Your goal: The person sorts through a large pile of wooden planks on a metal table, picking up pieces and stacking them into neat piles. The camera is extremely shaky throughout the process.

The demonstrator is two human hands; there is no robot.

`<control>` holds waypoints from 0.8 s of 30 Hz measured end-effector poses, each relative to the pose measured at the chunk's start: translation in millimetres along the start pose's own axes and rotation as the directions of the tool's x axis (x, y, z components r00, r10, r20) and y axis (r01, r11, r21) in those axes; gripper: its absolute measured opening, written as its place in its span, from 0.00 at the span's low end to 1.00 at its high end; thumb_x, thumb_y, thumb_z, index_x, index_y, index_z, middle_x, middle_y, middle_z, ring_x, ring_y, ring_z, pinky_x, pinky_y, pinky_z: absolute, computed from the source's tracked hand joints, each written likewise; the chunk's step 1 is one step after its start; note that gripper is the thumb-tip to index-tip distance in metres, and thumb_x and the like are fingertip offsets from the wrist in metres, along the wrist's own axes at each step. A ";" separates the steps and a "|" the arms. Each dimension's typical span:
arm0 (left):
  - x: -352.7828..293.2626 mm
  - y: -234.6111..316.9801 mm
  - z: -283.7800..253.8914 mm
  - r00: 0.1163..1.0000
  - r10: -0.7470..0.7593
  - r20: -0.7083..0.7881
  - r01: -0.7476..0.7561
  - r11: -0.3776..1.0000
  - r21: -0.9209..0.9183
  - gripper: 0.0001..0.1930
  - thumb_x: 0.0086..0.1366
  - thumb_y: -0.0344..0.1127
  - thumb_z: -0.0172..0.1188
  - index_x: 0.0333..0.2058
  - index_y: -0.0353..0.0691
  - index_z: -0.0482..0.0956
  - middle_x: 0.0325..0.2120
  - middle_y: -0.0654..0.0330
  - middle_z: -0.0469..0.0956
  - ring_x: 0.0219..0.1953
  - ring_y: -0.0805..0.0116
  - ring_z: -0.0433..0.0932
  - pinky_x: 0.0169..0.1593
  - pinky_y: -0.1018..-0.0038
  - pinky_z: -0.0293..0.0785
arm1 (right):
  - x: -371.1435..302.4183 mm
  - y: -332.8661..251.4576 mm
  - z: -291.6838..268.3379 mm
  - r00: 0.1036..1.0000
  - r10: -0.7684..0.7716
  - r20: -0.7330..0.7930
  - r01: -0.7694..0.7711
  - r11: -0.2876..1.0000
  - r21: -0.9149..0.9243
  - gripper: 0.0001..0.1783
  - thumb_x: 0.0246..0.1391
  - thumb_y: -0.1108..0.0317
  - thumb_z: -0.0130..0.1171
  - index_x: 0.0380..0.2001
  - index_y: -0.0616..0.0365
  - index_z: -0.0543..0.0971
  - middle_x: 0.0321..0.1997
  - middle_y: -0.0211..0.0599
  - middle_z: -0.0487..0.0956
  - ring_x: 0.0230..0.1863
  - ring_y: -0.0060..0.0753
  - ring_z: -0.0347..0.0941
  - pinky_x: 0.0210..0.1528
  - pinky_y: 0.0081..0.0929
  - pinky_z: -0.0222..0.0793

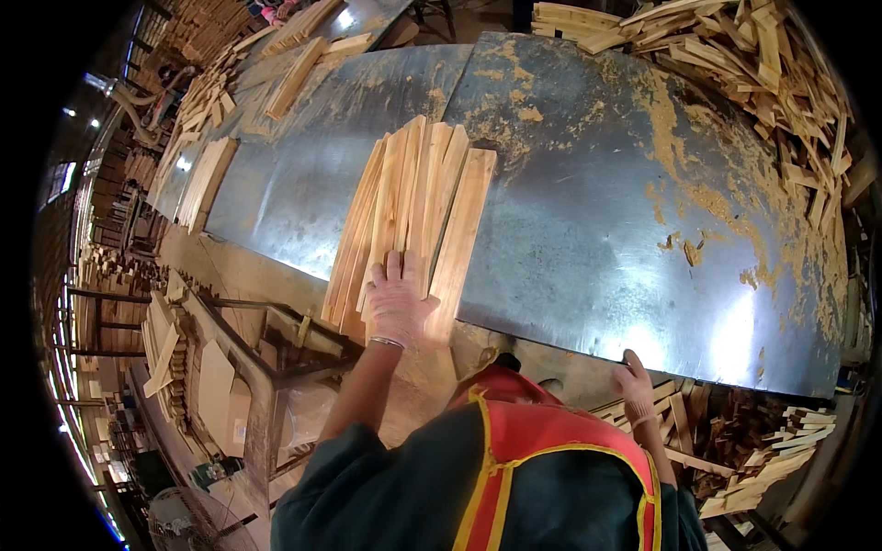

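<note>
My left hand [401, 301], in a pale pinkish glove, lies with fingers stretched on a stack of wooden slats [397, 188]. The slats are pale, long and narrow, and their far ends fan out unevenly. One slat [467, 225] lies along the right side of the bunch, a thin dark gap beside it. Their near ends reach past the edge of the metal table [570, 230]. My right hand [632, 378], also gloved, is at the table's near edge on the right, with a finger on its rim. Its other fingers look curled, and I cannot make out what is under them.
Sawdust [680, 156] streaks the table's right side. A heap of offcuts [763, 64] rises at the far right; more scraps [726, 441] lie below the near right edge. Another slat stack [206, 184] sits at the left. A wooden frame [266, 367] stands near my left arm.
</note>
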State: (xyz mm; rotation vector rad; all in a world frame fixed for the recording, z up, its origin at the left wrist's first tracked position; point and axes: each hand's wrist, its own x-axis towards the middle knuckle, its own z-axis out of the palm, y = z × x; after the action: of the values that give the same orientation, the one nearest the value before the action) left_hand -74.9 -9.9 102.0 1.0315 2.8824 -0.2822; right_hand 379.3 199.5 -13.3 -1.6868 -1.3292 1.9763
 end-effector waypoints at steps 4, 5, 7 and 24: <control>-10.7 -13.6 0.6 0.996 0.065 0.054 -0.062 0.996 -0.060 0.50 0.59 0.59 0.70 0.75 0.46 0.60 0.71 0.57 0.62 0.70 0.45 0.62 0.68 0.49 0.65 | -42.1 54.4 -76.8 0.998 0.050 -0.047 -0.045 0.995 0.093 0.35 0.61 0.71 0.59 0.72 0.54 0.71 0.33 0.31 0.77 0.31 0.26 0.73 0.36 0.26 0.74; -10.4 -17.3 5.5 0.995 0.099 0.006 -0.098 0.993 -0.060 0.48 0.60 0.57 0.68 0.74 0.46 0.61 0.70 0.57 0.64 0.70 0.46 0.63 0.69 0.49 0.65 | -49.3 71.7 -93.1 0.997 0.061 -0.050 -0.052 0.985 0.165 0.34 0.62 0.71 0.60 0.72 0.54 0.70 0.34 0.32 0.78 0.30 0.26 0.73 0.34 0.28 0.74; -11.8 -24.1 12.6 0.989 0.122 -0.082 -0.126 0.991 -0.038 0.43 0.63 0.54 0.66 0.74 0.46 0.63 0.67 0.58 0.69 0.70 0.49 0.64 0.70 0.51 0.63 | -55.7 114.5 -119.5 0.995 0.086 -0.042 -0.069 0.953 0.296 0.34 0.63 0.71 0.61 0.72 0.54 0.68 0.38 0.33 0.79 0.29 0.27 0.72 0.30 0.32 0.72; 6.5 84.9 -32.4 0.872 0.280 -0.400 -0.269 0.959 0.085 0.28 0.71 0.33 0.51 0.70 0.49 0.71 0.62 0.48 0.74 0.72 0.46 0.66 0.75 0.48 0.56 | -89.6 110.6 -94.9 0.986 0.055 -0.158 0.011 0.921 0.389 0.39 0.64 0.67 0.66 0.76 0.55 0.64 0.42 0.35 0.78 0.36 0.29 0.74 0.37 0.31 0.75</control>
State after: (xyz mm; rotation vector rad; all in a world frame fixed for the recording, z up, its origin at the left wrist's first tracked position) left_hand -26.1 64.9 120.3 1.6667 3.0220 -0.0930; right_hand 531.4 122.6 -28.0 -1.6318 -0.7961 1.9040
